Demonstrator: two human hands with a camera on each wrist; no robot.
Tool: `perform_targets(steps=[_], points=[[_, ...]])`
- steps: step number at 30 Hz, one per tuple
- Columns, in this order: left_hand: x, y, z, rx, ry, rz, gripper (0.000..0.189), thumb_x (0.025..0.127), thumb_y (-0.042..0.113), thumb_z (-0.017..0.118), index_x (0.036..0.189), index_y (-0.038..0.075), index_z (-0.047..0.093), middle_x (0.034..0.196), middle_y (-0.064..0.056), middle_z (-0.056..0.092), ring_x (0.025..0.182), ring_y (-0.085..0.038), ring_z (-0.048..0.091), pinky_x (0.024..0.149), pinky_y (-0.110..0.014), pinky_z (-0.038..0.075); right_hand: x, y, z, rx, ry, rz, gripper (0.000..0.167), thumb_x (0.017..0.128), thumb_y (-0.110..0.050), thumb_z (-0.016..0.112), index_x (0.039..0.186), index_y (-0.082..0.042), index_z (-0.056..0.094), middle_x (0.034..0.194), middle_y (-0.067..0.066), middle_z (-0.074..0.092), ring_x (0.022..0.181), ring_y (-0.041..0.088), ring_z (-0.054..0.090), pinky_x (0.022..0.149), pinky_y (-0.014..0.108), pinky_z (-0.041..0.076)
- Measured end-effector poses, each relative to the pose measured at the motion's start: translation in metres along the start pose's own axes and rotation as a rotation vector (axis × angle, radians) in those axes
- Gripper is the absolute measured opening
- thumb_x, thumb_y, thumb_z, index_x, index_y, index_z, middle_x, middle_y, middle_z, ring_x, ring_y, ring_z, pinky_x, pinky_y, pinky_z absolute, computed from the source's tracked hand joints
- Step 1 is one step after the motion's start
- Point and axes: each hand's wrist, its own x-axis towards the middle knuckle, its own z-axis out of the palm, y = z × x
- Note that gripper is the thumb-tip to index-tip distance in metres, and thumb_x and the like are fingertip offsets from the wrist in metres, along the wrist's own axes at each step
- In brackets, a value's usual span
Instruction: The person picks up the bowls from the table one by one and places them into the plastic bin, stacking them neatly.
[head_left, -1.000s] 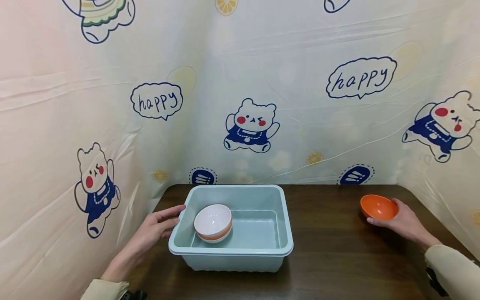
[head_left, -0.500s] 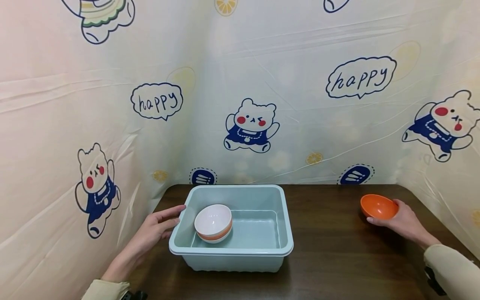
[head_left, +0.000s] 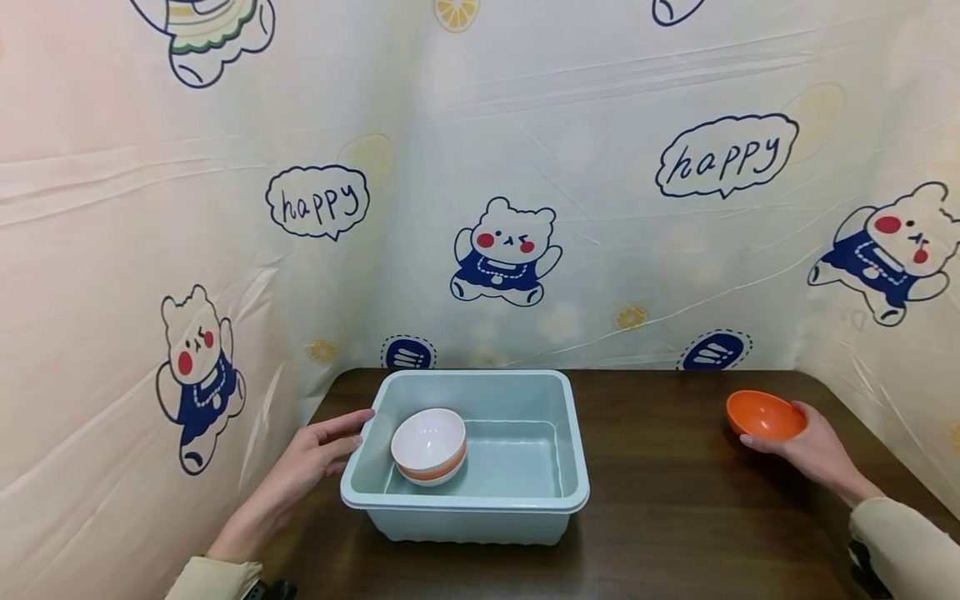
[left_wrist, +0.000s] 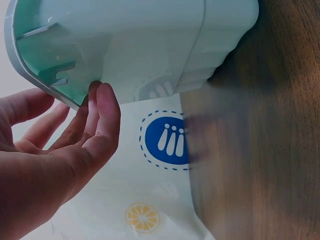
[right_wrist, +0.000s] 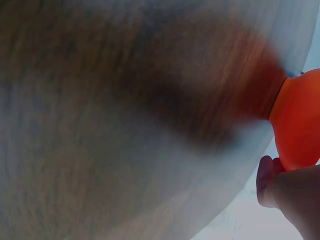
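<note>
My left hand (head_left: 311,458) holds the left rim of a pale blue-green plastic basin (head_left: 472,503). In the left wrist view, its fingers (left_wrist: 107,102) curl under that rim against the outer wall. Inside the basin, at the left, sits a small stack of bowls with a white bowl (head_left: 427,440) on top and an orange band (head_left: 435,475) showing below. Far to the right, my right hand (head_left: 817,446) grips an orange bowl (head_left: 763,415) by its right side, thumb toward me. The bowl's opening faces up; only part of it (right_wrist: 300,120) shows in the right wrist view.
The basin stands on a dark wooden table (head_left: 660,500), whose brown surface lies between it and the orange bowl. A pale cloth (head_left: 622,242) with printed bears and "happy" bubbles hangs behind and along both sides.
</note>
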Motion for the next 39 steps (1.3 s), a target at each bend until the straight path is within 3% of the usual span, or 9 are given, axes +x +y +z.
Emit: perform_targets(steps=[15, 39], points=[[-0.001, -0.002, 0.001, 0.017, 0.001, 0.006, 0.052, 0.11, 0.015, 0.057, 0.157, -0.003, 0.044, 0.156, -0.027, 0.047, 0.129, -0.035, 0.062, 0.095, -0.042, 0.059, -0.013, -0.009, -0.002, 0.007, 0.024, 0.01, 0.128, 0.089, -0.058, 0.078, 0.154, 0.022, 0.002, 0.148, 0.05, 0.02, 0.122, 0.062, 0.035, 0.097, 0.073, 0.045], [0.001, -0.004, 0.0, 0.017, -0.001, 0.019, 0.053, 0.109, 0.016, 0.058, 0.157, -0.003, 0.045, 0.156, -0.027, 0.049, 0.128, -0.034, 0.063, 0.094, -0.043, 0.059, -0.033, -0.039, 0.001, 0.019, 0.035, -0.107, 0.119, 0.089, -0.051, 0.08, 0.157, 0.018, 0.011, 0.149, 0.046, 0.025, 0.121, 0.059, 0.039, 0.092, 0.07, 0.049]])
